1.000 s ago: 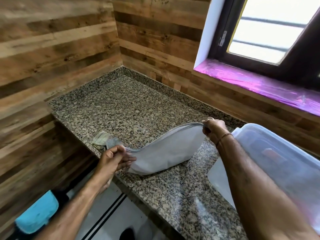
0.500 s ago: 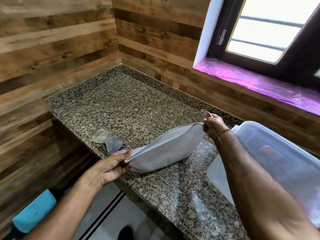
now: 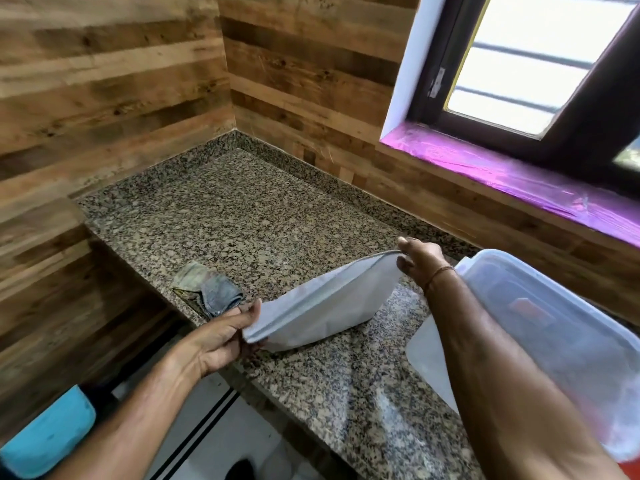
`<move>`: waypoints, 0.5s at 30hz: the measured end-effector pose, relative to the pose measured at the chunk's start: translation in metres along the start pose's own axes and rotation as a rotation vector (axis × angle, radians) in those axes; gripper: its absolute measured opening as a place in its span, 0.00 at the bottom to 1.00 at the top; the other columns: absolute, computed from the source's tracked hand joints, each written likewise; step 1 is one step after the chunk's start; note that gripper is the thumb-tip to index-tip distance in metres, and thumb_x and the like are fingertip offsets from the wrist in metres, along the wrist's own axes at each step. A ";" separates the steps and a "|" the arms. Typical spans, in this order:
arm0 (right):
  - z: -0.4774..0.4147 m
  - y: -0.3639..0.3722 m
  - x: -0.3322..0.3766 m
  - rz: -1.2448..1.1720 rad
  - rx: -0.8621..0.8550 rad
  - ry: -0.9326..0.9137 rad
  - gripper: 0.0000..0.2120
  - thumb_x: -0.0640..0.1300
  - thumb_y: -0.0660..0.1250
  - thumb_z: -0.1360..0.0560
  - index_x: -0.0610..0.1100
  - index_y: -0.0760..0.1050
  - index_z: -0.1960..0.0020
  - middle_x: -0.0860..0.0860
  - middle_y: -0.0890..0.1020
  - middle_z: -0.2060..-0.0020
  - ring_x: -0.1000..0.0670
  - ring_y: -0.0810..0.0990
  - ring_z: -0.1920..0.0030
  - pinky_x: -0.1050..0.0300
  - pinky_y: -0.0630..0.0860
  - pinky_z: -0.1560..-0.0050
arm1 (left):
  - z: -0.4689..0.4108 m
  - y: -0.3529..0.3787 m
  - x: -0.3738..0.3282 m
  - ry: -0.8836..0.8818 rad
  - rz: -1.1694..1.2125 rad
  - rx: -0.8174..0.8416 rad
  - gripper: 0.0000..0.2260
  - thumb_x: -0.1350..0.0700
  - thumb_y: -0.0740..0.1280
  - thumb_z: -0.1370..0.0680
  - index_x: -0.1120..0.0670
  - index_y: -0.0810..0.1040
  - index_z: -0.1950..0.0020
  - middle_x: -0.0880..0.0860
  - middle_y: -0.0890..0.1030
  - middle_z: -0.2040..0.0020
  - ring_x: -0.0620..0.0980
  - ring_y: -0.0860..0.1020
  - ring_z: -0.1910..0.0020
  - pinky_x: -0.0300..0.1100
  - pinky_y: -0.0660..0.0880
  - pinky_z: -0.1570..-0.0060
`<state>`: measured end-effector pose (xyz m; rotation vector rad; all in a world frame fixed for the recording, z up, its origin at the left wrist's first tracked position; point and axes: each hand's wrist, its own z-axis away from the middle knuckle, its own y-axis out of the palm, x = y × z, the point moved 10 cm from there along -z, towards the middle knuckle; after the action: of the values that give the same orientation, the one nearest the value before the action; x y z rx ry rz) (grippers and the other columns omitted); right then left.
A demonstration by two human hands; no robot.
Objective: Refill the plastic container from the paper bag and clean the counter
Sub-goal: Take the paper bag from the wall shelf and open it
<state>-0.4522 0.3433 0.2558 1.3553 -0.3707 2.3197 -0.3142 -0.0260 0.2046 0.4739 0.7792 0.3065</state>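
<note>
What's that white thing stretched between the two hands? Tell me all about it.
It is a white paper bag, plain and smooth, pulled nearly flat. The left hand pinches its lower near corner and the right hand its raised far corner, so it slopes upward. Its bottom seems to rest on the speckled granite counter.

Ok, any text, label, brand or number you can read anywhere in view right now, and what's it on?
None readable.
paper bag: plain white, no print shows.
plastic container: a reddish patch shows through it, too blurred to tell if it is a label.
</note>
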 end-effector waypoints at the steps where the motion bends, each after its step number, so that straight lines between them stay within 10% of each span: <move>1: -0.003 -0.002 0.001 0.090 -0.010 -0.009 0.11 0.43 0.75 0.24 0.41 0.78 0.45 0.43 0.79 0.49 0.50 0.77 0.59 0.63 0.77 0.75 | -0.001 0.001 0.000 0.007 -0.006 -0.009 0.16 0.59 0.69 0.26 0.62 0.74 0.39 0.62 0.84 0.53 0.52 0.84 0.68 0.43 0.82 0.72; 3: -0.003 -0.002 0.004 0.284 0.022 -0.023 0.15 0.50 0.76 0.25 0.40 0.78 0.49 0.42 0.78 0.52 0.48 0.77 0.62 0.57 0.80 0.73 | -0.002 0.000 0.001 0.010 -0.029 -0.025 0.11 0.62 0.68 0.25 0.58 0.75 0.42 0.57 0.84 0.61 0.49 0.81 0.73 0.38 0.79 0.76; 7: 0.006 0.004 0.004 0.413 0.133 0.062 0.15 0.45 0.69 0.19 0.41 0.71 0.61 0.47 0.73 0.75 0.53 0.71 0.79 0.61 0.77 0.80 | -0.008 0.001 0.003 0.004 -0.048 0.040 0.20 0.62 0.70 0.28 0.56 0.78 0.35 0.59 0.81 0.46 0.48 0.80 0.71 0.39 0.80 0.74; 10: 0.005 0.006 0.003 0.359 0.167 0.100 0.04 0.37 0.67 0.19 0.40 0.76 0.52 0.46 0.77 0.70 0.51 0.77 0.72 0.58 0.78 0.80 | -0.013 -0.002 0.006 0.050 -0.068 0.038 0.23 0.65 0.70 0.29 0.59 0.79 0.34 0.60 0.82 0.41 0.50 0.83 0.67 0.39 0.82 0.71; 15: 0.002 0.006 -0.002 0.390 0.228 0.066 0.15 0.29 0.60 0.18 0.40 0.79 0.35 0.45 0.78 0.58 0.50 0.75 0.63 0.57 0.80 0.77 | -0.015 -0.025 -0.001 0.315 -0.245 -0.099 0.41 0.48 0.87 0.44 0.55 0.80 0.33 0.51 0.82 0.34 0.53 0.76 0.31 0.52 0.70 0.28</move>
<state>-0.4526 0.3368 0.2555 1.4077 -0.3871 2.7925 -0.3234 -0.0437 0.1829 0.2347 1.1130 0.1918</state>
